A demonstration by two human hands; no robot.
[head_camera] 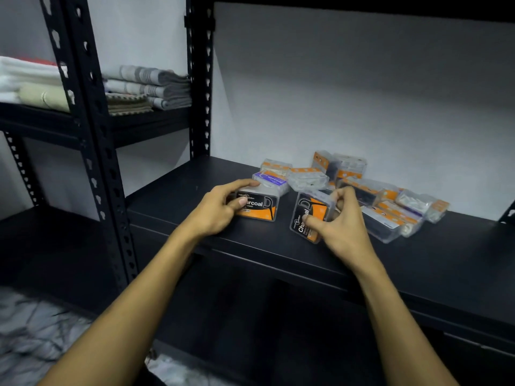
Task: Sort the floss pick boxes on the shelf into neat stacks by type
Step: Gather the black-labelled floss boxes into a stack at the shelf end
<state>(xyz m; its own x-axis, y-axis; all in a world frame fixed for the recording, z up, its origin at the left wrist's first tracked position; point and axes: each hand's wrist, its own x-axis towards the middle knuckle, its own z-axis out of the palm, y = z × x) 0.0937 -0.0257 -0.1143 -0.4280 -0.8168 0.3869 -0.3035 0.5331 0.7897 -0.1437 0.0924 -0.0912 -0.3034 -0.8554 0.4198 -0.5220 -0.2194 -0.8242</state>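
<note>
- the left box (257, 206) is a clear plastic case with a black and orange label reading "charcoal"; it lies flat near the front of the shelf (172, 196), label up and readable.
- the left hand (220, 208) holds that box, fingers curled over its far edge and thumb pressed on the label's left end.
- the right box (310, 215) carries the same black and orange charcoal label but is turned so its text runs sideways, and it is tilted up off the shelf.
- the right hand (340, 221) pinches this box, thumb on the label face and fingers curled round its right side.
- the two boxes sit near each other, with a bare strip of shelf between them.
- just behind the left box, touching it, lies a purple box (271, 179) marked "smooth", its text upside down.
- behind and to the right is a loose pile (362, 188) of more clear boxes, orange-and-white and dark ones mixed, lying at odd angles and overlapping; some lean on others.
- the shelf is black metal against a pale wall (362, 93).
- on a higher shelf to the left are folded towels (147, 87), grey striped and beige.
</note>
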